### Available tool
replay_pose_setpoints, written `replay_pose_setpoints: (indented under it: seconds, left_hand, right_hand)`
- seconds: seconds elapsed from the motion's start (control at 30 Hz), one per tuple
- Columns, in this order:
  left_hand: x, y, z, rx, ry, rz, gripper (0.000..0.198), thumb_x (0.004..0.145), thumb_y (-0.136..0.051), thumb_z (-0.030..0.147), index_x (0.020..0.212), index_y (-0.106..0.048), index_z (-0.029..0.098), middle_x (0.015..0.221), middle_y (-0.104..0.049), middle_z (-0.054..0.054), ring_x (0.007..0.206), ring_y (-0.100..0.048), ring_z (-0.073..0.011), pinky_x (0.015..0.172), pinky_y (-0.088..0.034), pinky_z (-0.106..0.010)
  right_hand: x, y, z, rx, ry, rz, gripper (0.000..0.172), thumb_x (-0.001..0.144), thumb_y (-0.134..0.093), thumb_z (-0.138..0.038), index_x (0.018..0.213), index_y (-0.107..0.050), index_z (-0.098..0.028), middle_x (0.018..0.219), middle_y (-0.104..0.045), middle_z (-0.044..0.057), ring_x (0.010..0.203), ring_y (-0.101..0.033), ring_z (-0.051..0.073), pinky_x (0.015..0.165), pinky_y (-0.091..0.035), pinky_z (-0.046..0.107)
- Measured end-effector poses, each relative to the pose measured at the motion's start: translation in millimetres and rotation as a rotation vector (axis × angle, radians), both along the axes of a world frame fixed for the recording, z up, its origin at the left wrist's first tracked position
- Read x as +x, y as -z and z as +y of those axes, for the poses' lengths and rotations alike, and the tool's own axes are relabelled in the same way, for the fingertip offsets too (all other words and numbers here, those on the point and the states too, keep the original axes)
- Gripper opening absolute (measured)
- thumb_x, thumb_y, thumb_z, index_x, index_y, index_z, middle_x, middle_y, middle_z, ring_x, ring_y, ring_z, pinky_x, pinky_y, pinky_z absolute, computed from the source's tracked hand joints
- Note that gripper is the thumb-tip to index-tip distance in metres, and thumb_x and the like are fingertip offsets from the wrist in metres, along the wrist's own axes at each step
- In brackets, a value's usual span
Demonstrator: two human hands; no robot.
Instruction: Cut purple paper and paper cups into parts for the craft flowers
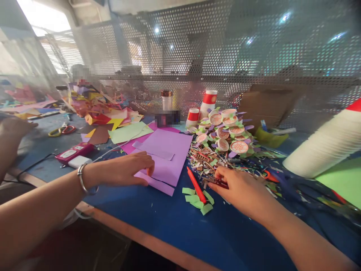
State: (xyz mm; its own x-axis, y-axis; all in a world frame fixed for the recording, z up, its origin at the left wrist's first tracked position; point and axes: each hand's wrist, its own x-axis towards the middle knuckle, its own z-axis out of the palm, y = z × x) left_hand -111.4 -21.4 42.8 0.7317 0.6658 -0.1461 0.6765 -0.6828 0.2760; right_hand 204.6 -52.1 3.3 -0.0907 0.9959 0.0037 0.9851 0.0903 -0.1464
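Observation:
My left hand (125, 169), with a silver bangle on its wrist, rests on the near left corner of a stack of purple paper sheets (169, 154), its fingers curled and pinching the paper's edge. My right hand (239, 188) lies palm down on the blue table (158, 222), fingers closed on a thin dark tool with a red part (218, 181) that I cannot name. A red pencil (196, 185) lies just left of that hand, across several small green paper strips (197, 199).
A pile of round paper-cup flowers (227, 131) with scrap trimmings stands behind my right hand. A long stack of white paper cups (324, 146) lies at right over green paper (342, 180). Coloured paper scraps (98, 109), yellow-red scissors (60, 131), a pink device (73, 151) and another person's arm (11, 139) are at left.

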Motion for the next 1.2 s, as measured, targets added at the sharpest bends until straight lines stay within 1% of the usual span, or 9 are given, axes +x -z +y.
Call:
replay_pose_setpoints:
  seconds: [0.13, 0.27, 0.4, 0.53, 0.7, 0.87, 0.97, 1.1, 1.2]
  left_hand:
    - [15, -0.6, 2, -0.048, -0.039, -0.039, 0.009, 0.093, -0.053, 0.024, 0.092, -0.061, 0.019, 0.092, -0.065, -0.003, 0.085, -0.059, -0.0177, 0.076, -0.041, -0.028]
    - [26, -0.3, 10, -0.159, -0.079, -0.101, 0.008, 0.093, -0.053, 0.026, 0.094, -0.059, 0.02, 0.084, -0.065, 0.0, 0.073, -0.058, -0.0141, 0.063, -0.039, -0.024]
    - [29, 5.7, 18, -0.205, -0.06, -0.163, 0.011, 0.092, -0.054, 0.026, 0.094, -0.062, 0.018, 0.085, -0.066, -0.001, 0.072, -0.057, -0.0132, 0.063, -0.041, -0.023]
    - [29, 12.7, 23, -0.222, -0.052, -0.243, 0.02, 0.095, -0.051, 0.027, 0.105, -0.066, 0.019, 0.093, -0.07, -0.003, 0.075, -0.06, -0.0133, 0.064, -0.042, -0.022]
    - [31, 16.8, 28, -0.271, 0.005, -0.359, 0.022, 0.095, -0.055, 0.026, 0.107, -0.071, 0.018, 0.096, -0.074, -0.004, 0.078, -0.061, -0.0119, 0.067, -0.043, -0.022]
    - [37, 20.5, 28, -0.397, 0.043, -0.432, 0.021, 0.091, -0.059, 0.021, 0.106, -0.072, 0.016, 0.093, -0.074, -0.005, 0.076, -0.061, -0.0116, 0.064, -0.043, -0.021]
    - [38, 22.4, 29, -0.507, 0.027, -0.486, 0.02, 0.09, -0.06, 0.022, 0.106, -0.071, 0.016, 0.082, -0.07, -0.003, 0.069, -0.057, -0.0099, 0.06, -0.041, -0.021]
    - [40, 24.6, 34, -0.673, -0.048, -0.572, 0.021, 0.087, -0.063, 0.02, 0.107, -0.067, 0.014, 0.066, -0.06, 0.003, 0.059, -0.051, -0.008, 0.056, -0.038, -0.021]
    - [46, 27.9, 40, -0.768, -0.082, -0.613, 0.023, 0.083, -0.066, 0.019, 0.105, -0.066, 0.014, 0.062, -0.057, 0.006, 0.053, -0.045, -0.0066, 0.051, -0.032, -0.02]
  right_hand:
    - [2, -2.0, -1, -0.031, -0.003, -0.044, 0.022, 0.091, -0.059, -0.041, 0.078, -0.055, -0.023, 0.073, -0.072, 0.001, 0.072, -0.068, 0.025, 0.055, -0.028, 0.029]
    - [3, -5.6, -3, -0.031, -0.01, -0.074, 0.019, 0.091, -0.06, -0.04, 0.082, -0.058, -0.024, 0.075, -0.074, 0.002, 0.074, -0.07, 0.026, 0.056, -0.031, 0.03]
    - [1, -5.8, -7, 0.005, -0.026, -0.152, 0.017, 0.091, -0.061, -0.04, 0.087, -0.062, -0.024, 0.076, -0.075, 0.003, 0.076, -0.073, 0.03, 0.059, -0.038, 0.034]
    - [2, -2.4, -9, 0.177, -0.065, -0.187, 0.019, 0.089, -0.065, -0.041, 0.09, -0.063, -0.023, 0.085, -0.074, 0.005, 0.08, -0.072, 0.034, 0.062, -0.047, 0.042]
    - [-6, 0.0, -9, 0.476, -0.297, 0.045, 0.025, 0.089, -0.066, -0.037, 0.108, -0.062, -0.022, 0.097, -0.072, 0.008, 0.092, -0.069, 0.031, 0.069, -0.054, 0.042]
    - [-23, 6.0, -13, 0.415, -0.573, 0.267, 0.022, 0.096, -0.056, -0.021, 0.117, -0.059, -0.02, 0.101, -0.07, 0.008, 0.094, -0.065, 0.026, 0.082, -0.051, 0.042]
    - [-30, 9.5, -14, 0.361, -0.638, 0.35, 0.018, 0.096, -0.054, -0.013, 0.111, -0.06, -0.02, 0.095, -0.068, 0.006, 0.09, -0.063, 0.023, 0.083, -0.049, 0.04]
    - [-38, 10.8, -13, 0.506, -0.677, 0.25, 0.02, 0.093, -0.064, -0.022, 0.112, -0.062, -0.016, 0.098, -0.068, 0.009, 0.092, -0.058, 0.027, 0.082, -0.046, 0.042]
    - [-49, 11.2, -11, 0.641, -0.744, 0.069, 0.022, 0.093, -0.062, -0.017, 0.115, -0.063, -0.013, 0.1, -0.068, 0.012, 0.089, -0.057, 0.027, 0.081, -0.044, 0.043]
